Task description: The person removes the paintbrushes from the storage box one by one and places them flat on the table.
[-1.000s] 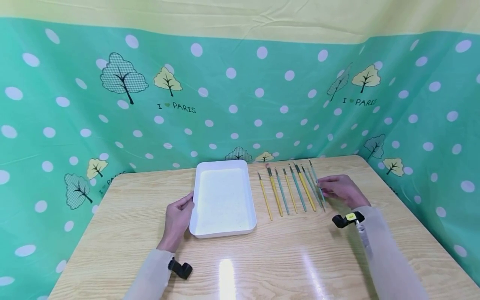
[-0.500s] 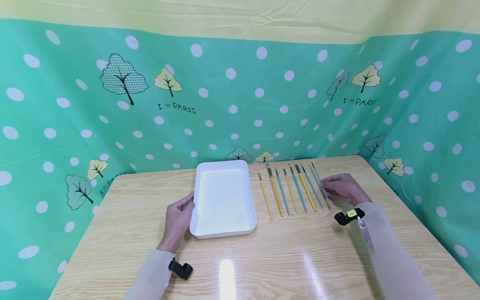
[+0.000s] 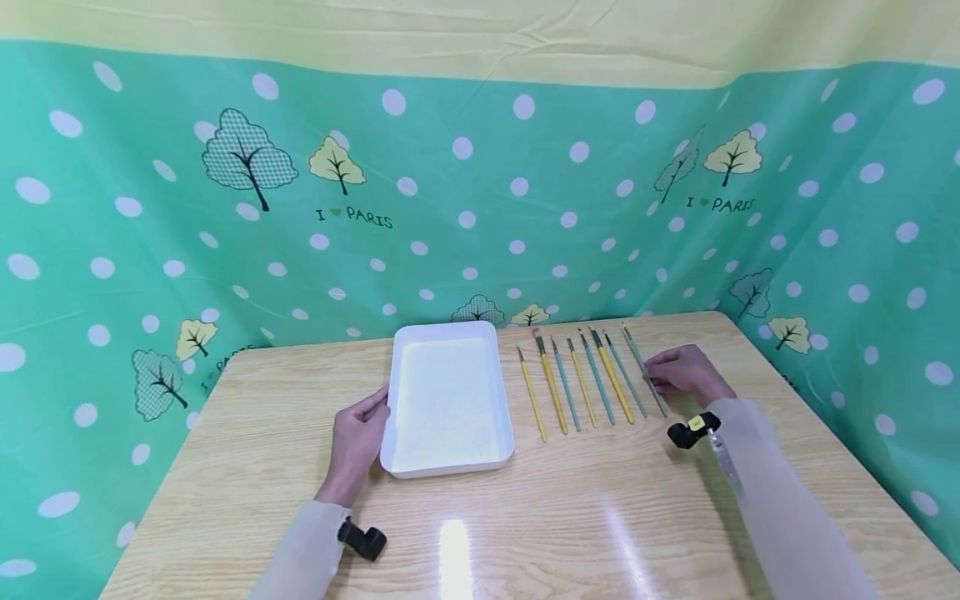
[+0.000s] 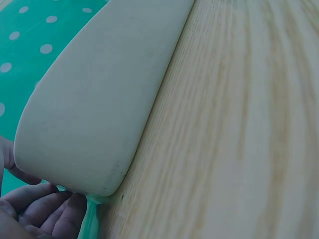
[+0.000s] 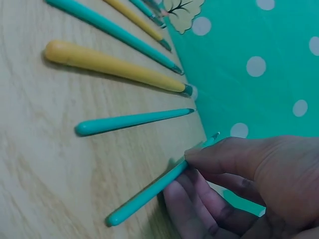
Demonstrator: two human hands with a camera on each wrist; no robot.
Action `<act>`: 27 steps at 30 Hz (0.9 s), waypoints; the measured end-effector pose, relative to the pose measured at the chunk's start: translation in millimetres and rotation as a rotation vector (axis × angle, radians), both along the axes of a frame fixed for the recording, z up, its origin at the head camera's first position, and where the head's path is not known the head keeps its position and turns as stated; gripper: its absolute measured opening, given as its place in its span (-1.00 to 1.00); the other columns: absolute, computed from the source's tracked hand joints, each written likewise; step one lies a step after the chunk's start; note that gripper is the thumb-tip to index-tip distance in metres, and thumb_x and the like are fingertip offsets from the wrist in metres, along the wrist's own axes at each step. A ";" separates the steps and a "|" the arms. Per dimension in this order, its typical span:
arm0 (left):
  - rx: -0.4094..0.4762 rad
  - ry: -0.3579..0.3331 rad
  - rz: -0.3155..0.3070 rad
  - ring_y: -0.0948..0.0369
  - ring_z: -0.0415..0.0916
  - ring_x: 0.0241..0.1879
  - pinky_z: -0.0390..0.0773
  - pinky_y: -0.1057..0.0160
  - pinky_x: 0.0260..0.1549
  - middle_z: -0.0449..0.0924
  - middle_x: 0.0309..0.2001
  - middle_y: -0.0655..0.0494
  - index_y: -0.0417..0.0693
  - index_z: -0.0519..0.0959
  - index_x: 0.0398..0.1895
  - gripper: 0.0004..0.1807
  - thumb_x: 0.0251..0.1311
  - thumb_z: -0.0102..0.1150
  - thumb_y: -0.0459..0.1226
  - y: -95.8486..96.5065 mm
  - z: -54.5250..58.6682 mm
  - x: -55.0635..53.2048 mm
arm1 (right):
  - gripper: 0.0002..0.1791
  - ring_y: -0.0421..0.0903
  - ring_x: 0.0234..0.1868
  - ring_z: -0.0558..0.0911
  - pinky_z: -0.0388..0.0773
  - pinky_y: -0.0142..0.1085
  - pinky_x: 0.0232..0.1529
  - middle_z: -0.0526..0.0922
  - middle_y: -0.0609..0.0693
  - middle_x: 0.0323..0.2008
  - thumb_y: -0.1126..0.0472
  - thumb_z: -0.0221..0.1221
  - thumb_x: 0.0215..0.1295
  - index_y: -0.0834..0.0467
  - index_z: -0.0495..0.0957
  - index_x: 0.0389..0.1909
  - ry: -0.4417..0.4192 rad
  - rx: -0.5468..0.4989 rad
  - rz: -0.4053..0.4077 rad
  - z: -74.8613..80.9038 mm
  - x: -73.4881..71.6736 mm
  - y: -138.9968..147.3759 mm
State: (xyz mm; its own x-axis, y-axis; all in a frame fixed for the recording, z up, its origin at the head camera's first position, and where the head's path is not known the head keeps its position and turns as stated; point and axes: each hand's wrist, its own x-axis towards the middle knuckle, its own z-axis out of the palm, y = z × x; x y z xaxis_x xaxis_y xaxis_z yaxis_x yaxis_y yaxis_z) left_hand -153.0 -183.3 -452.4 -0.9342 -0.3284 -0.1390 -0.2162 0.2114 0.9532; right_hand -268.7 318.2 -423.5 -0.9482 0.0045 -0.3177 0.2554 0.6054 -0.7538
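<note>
In the head view my left hand (image 3: 356,437) holds the left side of a white rectangular tray (image 3: 387,417), which lies flat. The left wrist view shows the tray's wall (image 4: 94,104) between thumb and curled fingers. At the right end of a row, my right hand (image 3: 688,372) pinches a slim teal paintbrush (image 5: 149,194) between thumb and fingers, its bristle tip towards the curtain. The brush lies slanted, at or just above the table; I cannot tell which. Left of it rests another teal paintbrush (image 3: 626,377), apart from it.
Several yellow and teal paintbrushes lie side by side between tray and right hand, among them a thick yellow one (image 3: 615,379) and a yellow one (image 3: 532,396) nearest the tray. A green dotted curtain (image 3: 480,208) hangs behind the wooden table (image 3: 555,517).
My right hand has shifted slightly right with the pinched paintbrush, widening the gap to the teal one beside it. The left hand and tray look the same.
</note>
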 end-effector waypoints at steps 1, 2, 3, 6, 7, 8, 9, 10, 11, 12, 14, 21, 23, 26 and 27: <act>0.002 -0.003 -0.001 0.07 0.51 0.35 0.60 0.12 0.26 0.51 0.38 -0.02 -0.02 0.50 0.37 -0.54 0.45 -0.03 -0.22 0.1 0.2 0.3 | -0.56 -0.20 -0.25 0.69 0.80 -0.33 -0.16 0.72 0.24 -0.03 0.22 0.19 0.45 0.44 0.54 0.20 0.003 0.002 -0.002 -0.6 -0.1 -0.8; 0.003 -0.007 -0.001 0.07 0.51 0.35 0.60 0.13 0.26 0.51 0.38 -0.02 -0.01 0.50 0.37 -0.54 0.45 -0.03 -0.22 0.1 -0.1 0.4 | -0.57 -0.19 -0.25 0.68 0.79 -0.33 -0.17 0.71 0.24 -0.03 0.23 0.19 0.44 0.44 0.54 0.19 0.007 0.007 -0.001 -1.0 -0.2 -1.4; 0.001 -0.011 -0.004 0.08 0.50 0.36 0.59 0.14 0.27 0.50 0.39 -0.01 0.00 0.49 0.38 -0.54 0.45 -0.03 -0.22 0.1 0.0 0.7 | -0.57 -0.19 -0.25 0.68 0.79 -0.33 -0.18 0.71 0.25 -0.03 0.24 0.19 0.44 0.45 0.54 0.19 0.012 0.013 0.001 -1.2 -0.3 -2.0; -0.001 -0.016 -0.007 0.09 0.48 0.38 0.59 0.16 0.27 0.49 0.40 0.01 0.02 0.48 0.39 -0.53 0.45 -0.03 -0.21 0.2 0.7 0.6 | -0.60 -0.19 -0.27 0.68 0.78 -0.35 -0.21 0.71 0.26 -0.04 0.27 0.19 0.43 0.44 0.57 0.16 0.033 0.040 0.004 -1.1 -1.6 -4.0; 0.000 -0.016 -0.008 0.09 0.49 0.37 0.59 0.16 0.27 0.49 0.40 0.01 0.02 0.48 0.39 -0.53 0.45 -0.04 -0.21 0.1 1.0 0.2 | -0.61 -0.20 -0.28 0.67 0.78 -0.36 -0.23 0.71 0.25 -0.05 0.27 0.20 0.42 0.44 0.57 0.15 0.041 0.049 0.006 -0.7 -2.2 -4.3; -0.001 -0.015 -0.009 0.09 0.50 0.36 0.60 0.16 0.26 0.50 0.40 0.01 0.03 0.48 0.39 -0.53 0.45 -0.04 -0.21 0.1 1.1 -0.3 | -0.62 -0.21 -0.29 0.67 0.77 -0.37 -0.24 0.71 0.25 -0.06 0.28 0.20 0.41 0.44 0.58 0.13 0.049 0.059 0.008 -0.4 -2.8 -4.9; 0.000 -0.013 -0.008 0.09 0.51 0.35 0.61 0.15 0.25 0.50 0.39 0.01 0.03 0.48 0.38 -0.53 0.45 -0.04 -0.21 0.2 1.7 -0.5 | -0.63 -0.22 -0.30 0.67 0.76 -0.38 -0.25 0.72 0.23 -0.08 0.28 0.21 0.41 0.43 0.59 0.12 0.057 0.065 0.008 -0.5 -3.7 -5.4; -0.002 -0.012 -0.007 0.09 0.52 0.35 0.61 0.15 0.25 0.51 0.39 0.01 0.02 0.49 0.38 -0.53 0.45 -0.04 -0.21 0.0 2.0 -0.8 | -0.64 -0.23 -0.31 0.67 0.76 -0.39 -0.26 0.72 0.22 -0.10 0.28 0.22 0.40 0.42 0.60 0.11 0.062 0.070 0.006 -0.9 -4.4 -6.0; -0.002 -0.013 -0.007 0.09 0.52 0.34 0.61 0.14 0.25 0.51 0.39 0.02 0.03 0.49 0.38 -0.53 0.45 -0.04 -0.21 -0.3 2.2 -0.9 | -0.64 -0.24 -0.32 0.67 0.75 -0.40 -0.28 0.73 0.20 -0.12 0.27 0.23 0.39 0.42 0.61 0.10 0.065 0.076 0.002 -1.2 -4.7 -6.4; -0.004 -0.014 -0.008 0.09 0.52 0.35 0.61 0.14 0.26 0.50 0.39 0.01 0.03 0.48 0.38 -0.53 0.45 -0.04 -0.21 -0.5 2.4 -1.0 | -0.65 -0.24 -0.33 0.67 0.74 -0.41 -0.29 0.73 0.18 -0.15 0.27 0.24 0.38 0.42 0.62 0.08 0.068 0.080 -0.002 -1.5 -4.6 -7.3; -0.006 -0.018 -0.008 0.09 0.50 0.36 0.59 0.14 0.27 0.50 0.39 0.01 0.02 0.48 0.39 -0.53 0.45 -0.05 -0.21 -1.1 2.1 -0.7 | -0.66 -0.24 -0.35 0.67 0.74 -0.40 -0.31 0.74 0.16 -0.20 0.27 0.25 0.37 0.41 0.63 0.06 0.071 0.082 -0.013 -2.4 -3.9 -9.1; 0.003 -0.027 -0.010 0.10 0.51 0.35 0.60 0.18 0.25 0.50 0.39 0.01 0.03 0.48 0.39 -0.53 0.44 -0.04 -0.20 -2.0 2.3 0.6 | -0.68 -0.22 -0.37 0.66 0.71 -0.41 -0.34 0.74 0.11 -0.28 0.28 0.24 0.35 0.42 0.65 0.01 0.082 0.100 -0.019 -2.9 0.2 -10.5; 0.006 -0.030 -0.012 0.10 0.51 0.35 0.60 0.19 0.24 0.50 0.39 0.01 0.03 0.48 0.39 -0.53 0.44 -0.04 -0.20 -2.0 2.9 0.3 | -0.68 -0.20 -0.35 0.67 0.72 -0.39 -0.33 0.74 0.12 -0.28 0.27 0.23 0.36 0.41 0.65 0.00 0.080 0.104 -0.015 -1.9 0.3 -9.4; -0.003 -0.035 -0.005 0.10 0.50 0.37 0.59 0.18 0.26 0.49 0.40 0.01 0.03 0.48 0.39 -0.53 0.44 -0.05 -0.20 -2.5 3.7 -0.9 | -0.68 -0.13 -0.29 0.69 0.73 -0.35 -0.28 0.75 0.16 -0.23 0.24 0.22 0.36 0.39 0.66 0.00 0.080 0.121 -0.005 1.3 0.7 -8.4; -0.008 -0.038 -0.001 0.10 0.49 0.37 0.58 0.18 0.27 0.49 0.40 0.01 0.03 0.48 0.39 -0.53 0.45 -0.05 -0.20 -2.7 4.2 -1.1 | -0.67 -0.10 -0.27 0.70 0.74 -0.32 -0.26 0.75 0.18 -0.20 0.23 0.21 0.37 0.39 0.66 0.00 0.083 0.129 0.005 3.1 1.4 -8.3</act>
